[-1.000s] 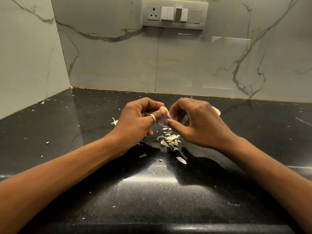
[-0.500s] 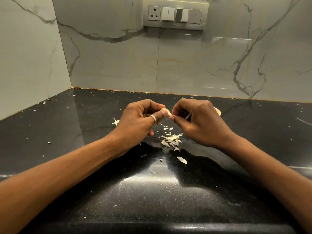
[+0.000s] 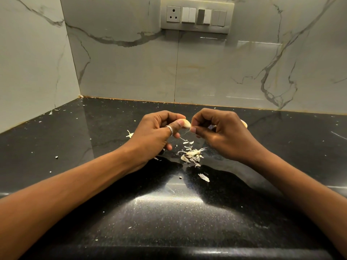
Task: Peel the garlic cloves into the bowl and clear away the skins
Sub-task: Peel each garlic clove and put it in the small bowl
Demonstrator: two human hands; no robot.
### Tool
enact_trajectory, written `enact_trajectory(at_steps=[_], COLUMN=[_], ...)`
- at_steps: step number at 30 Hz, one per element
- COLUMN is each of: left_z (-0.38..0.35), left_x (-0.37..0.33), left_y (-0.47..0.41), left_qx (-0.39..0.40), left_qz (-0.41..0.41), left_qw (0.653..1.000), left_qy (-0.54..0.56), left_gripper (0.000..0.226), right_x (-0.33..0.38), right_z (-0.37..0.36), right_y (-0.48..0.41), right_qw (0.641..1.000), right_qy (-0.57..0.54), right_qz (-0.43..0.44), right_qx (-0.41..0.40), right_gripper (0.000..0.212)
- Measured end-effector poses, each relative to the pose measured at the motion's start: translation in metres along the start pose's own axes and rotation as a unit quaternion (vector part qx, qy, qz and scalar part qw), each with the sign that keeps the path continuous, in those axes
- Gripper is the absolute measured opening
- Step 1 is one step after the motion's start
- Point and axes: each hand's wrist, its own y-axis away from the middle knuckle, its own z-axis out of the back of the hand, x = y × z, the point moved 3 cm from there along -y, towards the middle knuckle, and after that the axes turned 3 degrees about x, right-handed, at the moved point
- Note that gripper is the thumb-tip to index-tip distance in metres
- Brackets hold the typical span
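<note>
The garlic clove (image 3: 185, 124) is sitting just above the counter (image 3: 93, 139) at mid-scene. The thumb and curled fingers of the left hand (image 3: 155, 136) are clamping it, and its pale tip is poking out to the right. The right hand (image 3: 223, 136) is meeting it there, with thumb and forefinger pinching together on a thin sliver of skin (image 3: 187, 131) that is hanging from the clove. Directly below, a pile of skins (image 3: 191, 155) is lying on the counter, with a stray flake (image 3: 204, 177) nearer. A pale object (image 3: 244, 124) is peeking out beyond the right hand; I cannot tell whether it is another clove. No bowl is showing.

The sliver is looking thin, so a quick tug is likely to snap it and leave skin clinging. The smooth clove could also slip from the left fingers and roll away. Light flakes are liable to scatter when brushed.

Open counter is stretching left, right and near. The side wall (image 3: 33, 72) is closing in on the left and the back wall (image 3: 206, 72) on the far side. Careless sweeping could send skins over the near edge.
</note>
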Motion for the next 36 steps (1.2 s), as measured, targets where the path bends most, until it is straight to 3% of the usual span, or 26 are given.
enact_trajectory(at_steps=[13,23,30,36], left_z=[0.0062,0.002,-0.0008,-0.0007], left_x=[0.0099,0.0063,0.005,0.0063], left_y=[-0.0067,-0.0036,-0.0025,-0.0037], left_qx=[0.029,0.013,-0.007,-0.012], left_qz=[0.027,0.009,-0.003,-0.001], left_qw=[0.998,0.999,1.0,1.0], left_qy=[0.047,0.037,0.008,-0.009], left_gripper=[0.017,0.02,0.018,0.017], right_x=[-0.0027,-0.001,0.0019,0.0015], right_z=[0.0023,0.0016,0.0009,0.0028], right_y=[-0.0009,0.0006,0.0004,0.0002], right_qw=[0.998,1.0,0.994,0.989], right_qy=[-0.065,-0.017,0.089,0.111], right_qz=[0.01,0.009,0.051,0.083], right_qx=[0.014,-0.002,-0.026,-0.047], right_gripper=[0.005,0.007,0.03,0.022])
